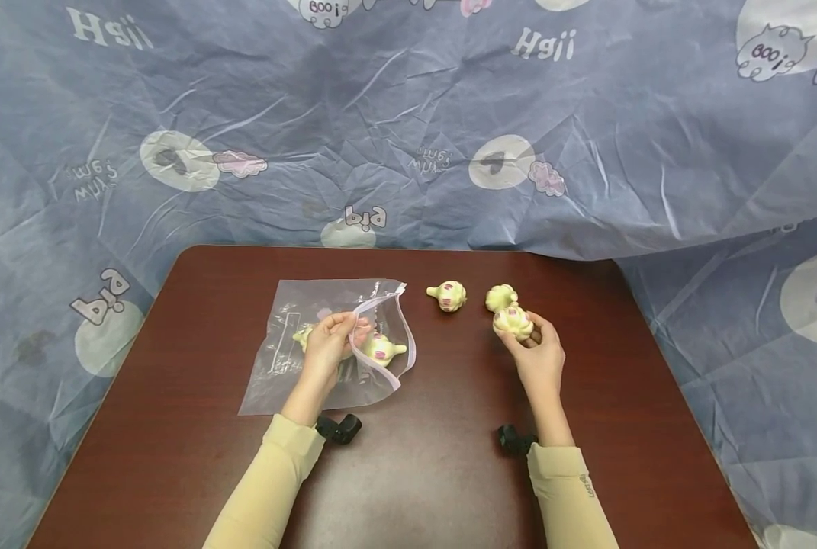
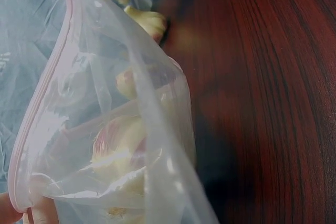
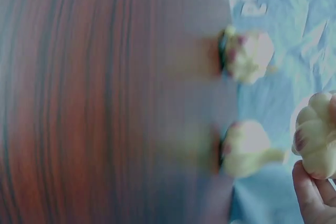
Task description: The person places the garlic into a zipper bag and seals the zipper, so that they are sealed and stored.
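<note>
Head: nearest, at lower frame, yellow sleeves (image 1: 260, 488). Left of centre, a zip-lock bag (image 1: 291, 301) is pinched at its rim by the left hand (image 1: 326, 343); its mouth faces rightward, toward the garlic bulb (image 1: 513, 323) gripped by the right hand (image 1: 542, 362); bulb axis cannot be told. Left wrist: bagged bulbs (image 2: 122, 142) are seen through film. Right wrist: loose bulbs (image 3: 244, 148) are shown, right half; no bag.

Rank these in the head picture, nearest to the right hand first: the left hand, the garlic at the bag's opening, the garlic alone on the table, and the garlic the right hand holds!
1. Held garlic bulb: in the right hand.
2. Lone garlic bulb: on the table, to the left.
3. Garlic bulb at the opening: farther left, in the zip bag.
4. Left hand: leftmost, gripping the bag.
</note>
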